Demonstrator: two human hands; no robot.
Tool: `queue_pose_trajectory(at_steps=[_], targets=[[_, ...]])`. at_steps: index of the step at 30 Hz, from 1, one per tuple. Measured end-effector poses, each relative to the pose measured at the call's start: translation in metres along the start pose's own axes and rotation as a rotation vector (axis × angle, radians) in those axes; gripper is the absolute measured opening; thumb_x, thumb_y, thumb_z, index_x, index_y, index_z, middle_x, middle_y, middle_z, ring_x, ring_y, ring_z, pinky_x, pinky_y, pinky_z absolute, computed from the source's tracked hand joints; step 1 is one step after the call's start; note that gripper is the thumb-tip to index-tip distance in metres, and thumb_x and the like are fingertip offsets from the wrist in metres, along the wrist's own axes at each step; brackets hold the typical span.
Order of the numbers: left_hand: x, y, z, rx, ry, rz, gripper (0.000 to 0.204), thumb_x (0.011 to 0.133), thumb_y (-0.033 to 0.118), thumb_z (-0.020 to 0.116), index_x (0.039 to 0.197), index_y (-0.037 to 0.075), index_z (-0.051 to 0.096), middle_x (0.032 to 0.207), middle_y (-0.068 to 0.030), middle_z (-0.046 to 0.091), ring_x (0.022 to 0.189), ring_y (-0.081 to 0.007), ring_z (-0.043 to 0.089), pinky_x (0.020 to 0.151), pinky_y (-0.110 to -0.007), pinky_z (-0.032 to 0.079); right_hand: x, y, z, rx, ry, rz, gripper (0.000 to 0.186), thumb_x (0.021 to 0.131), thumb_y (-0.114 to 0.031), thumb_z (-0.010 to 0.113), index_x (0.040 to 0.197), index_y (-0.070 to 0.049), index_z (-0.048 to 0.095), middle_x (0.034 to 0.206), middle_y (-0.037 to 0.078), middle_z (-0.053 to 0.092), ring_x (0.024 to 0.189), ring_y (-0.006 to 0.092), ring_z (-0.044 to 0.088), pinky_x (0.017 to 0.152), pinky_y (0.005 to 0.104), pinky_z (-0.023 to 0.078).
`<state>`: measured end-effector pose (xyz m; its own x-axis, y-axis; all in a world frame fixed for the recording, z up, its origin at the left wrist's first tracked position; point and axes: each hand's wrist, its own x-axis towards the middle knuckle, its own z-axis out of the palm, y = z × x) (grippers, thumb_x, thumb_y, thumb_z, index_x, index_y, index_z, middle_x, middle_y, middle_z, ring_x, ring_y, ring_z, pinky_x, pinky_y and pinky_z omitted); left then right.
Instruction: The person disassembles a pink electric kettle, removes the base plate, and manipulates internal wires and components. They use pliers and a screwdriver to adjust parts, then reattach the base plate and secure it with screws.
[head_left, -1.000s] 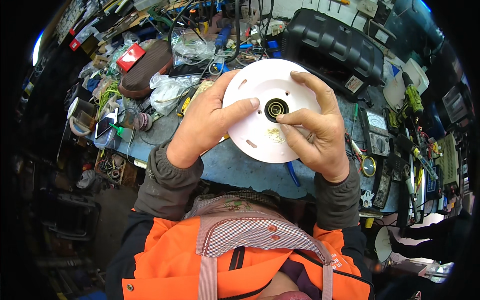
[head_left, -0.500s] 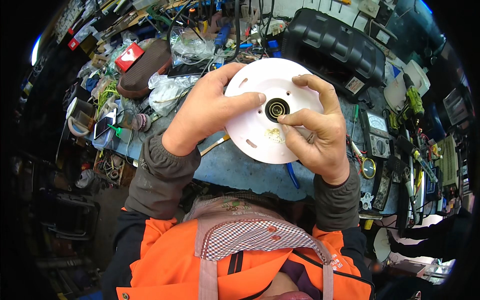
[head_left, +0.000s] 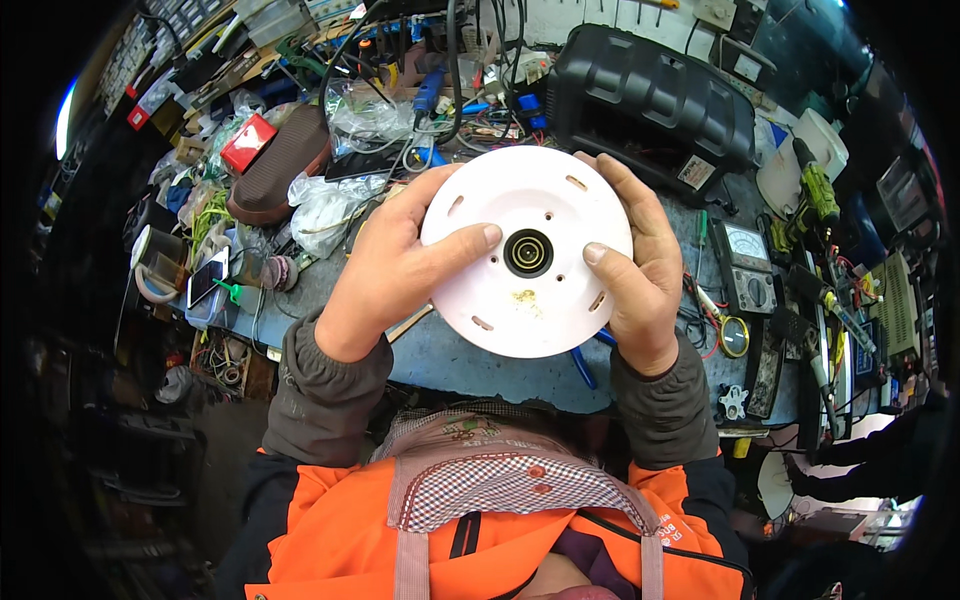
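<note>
1. I have the white disc at my twelve o'clock, seemingly raised over the blue bench, its face toward me.
2. My left hand is partly closed at the disc's nine o'clock, thumb flat on the face; its fingertips are hidden behind. If that unseen grip is slight, the disc could tip away from me.
3. My right hand is half curled around the rim at three o'clock, thumb on the face, fingers bent around the edge from one o'clock. Uneven thumb pressure could twist the disc or flex it.
4. The black ringed centre lies between my thumbs, touching neither. A thumb sliding inward could smear grime onto its brassy rings and perhaps spoil contact.
5. Below it, at six o'clock, sits a yellowish patch; rubbing could spread it, if it is loose.
6. Blue handles show just past the disc's five o'clock rim. Lowering it carelessly there could scratch it or leave it rocking.
</note>
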<state>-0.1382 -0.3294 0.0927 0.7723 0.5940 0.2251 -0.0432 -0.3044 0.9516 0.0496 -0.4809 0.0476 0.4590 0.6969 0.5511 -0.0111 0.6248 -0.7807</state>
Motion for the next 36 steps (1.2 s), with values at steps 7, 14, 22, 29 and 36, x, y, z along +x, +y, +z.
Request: queue_pose_trajectory(at_steps=[7, 14, 22, 29, 36], targets=[[-0.011, -0.001, 0.002, -0.048, 0.011, 0.025, 0.06, 0.097, 0.023, 0.085, 0.147, -0.001, 0.064, 0.128, -0.0113, 0.072, 0.109, -0.0188, 0.072, 0.093, -0.034, 0.06, -0.002, -0.002, -0.001, 0.035, -0.064, 0.028, 0.072, 0.091, -0.001, 0.058, 0.16, 0.012, 0.044, 0.157, 0.026, 0.058, 0.144, 0.0315, 0.06, 0.123, 0.0416, 0.046], [0.026, -0.006, -0.02, 0.027, -0.041, -0.107, 0.061, 0.1, 0.025, 0.081, 0.149, -0.005, 0.06, 0.124, -0.0139, 0.078, 0.101, -0.019, 0.078, 0.088, -0.03, 0.063, 0.026, 0.022, -0.04, -0.007, 0.121, -0.145, 0.059, 0.102, -0.01, 0.057, 0.158, 0.007, 0.049, 0.152, 0.023, 0.061, 0.141, 0.0333, 0.061, 0.122, 0.0455, 0.045], [0.088, -0.01, -0.027, 0.104, -0.13, -0.117, 0.057, 0.102, 0.04, 0.077, 0.14, -0.002, 0.07, 0.117, -0.0109, 0.081, 0.103, -0.0164, 0.078, 0.088, -0.027, 0.058, 0.048, 0.046, -0.168, -0.396, 0.586, 0.225, 0.035, 0.097, -0.01, 0.07, 0.128, 0.006, 0.074, 0.109, 0.014, 0.08, 0.086, 0.0177, 0.074, 0.077, 0.0299, 0.057], [0.107, -0.025, -0.052, 0.072, -0.029, -0.221, 0.047, 0.102, 0.043, 0.078, 0.134, 0.009, 0.078, 0.117, -0.0031, 0.082, 0.101, -0.0122, 0.079, 0.085, -0.026, 0.062, 0.05, 0.055, -0.178, -0.615, 0.49, 0.301, 0.03, 0.099, -0.014, 0.072, 0.125, -0.001, 0.079, 0.106, 0.008, 0.082, 0.083, 0.0114, 0.071, 0.072, 0.0253, 0.053], [0.124, 0.004, -0.022, 0.101, -0.122, -0.366, 0.035, 0.102, 0.035, 0.076, 0.122, 0.006, 0.08, 0.106, -0.0025, 0.081, 0.091, -0.0137, 0.074, 0.075, -0.031, 0.056, 0.044, 0.015, -0.162, -0.59, 0.494, 0.044, 0.021, 0.1, -0.01, 0.074, 0.116, 0.001, 0.081, 0.096, 0.006, 0.08, 0.075, 0.0096, 0.067, 0.066, 0.0228, 0.049]])
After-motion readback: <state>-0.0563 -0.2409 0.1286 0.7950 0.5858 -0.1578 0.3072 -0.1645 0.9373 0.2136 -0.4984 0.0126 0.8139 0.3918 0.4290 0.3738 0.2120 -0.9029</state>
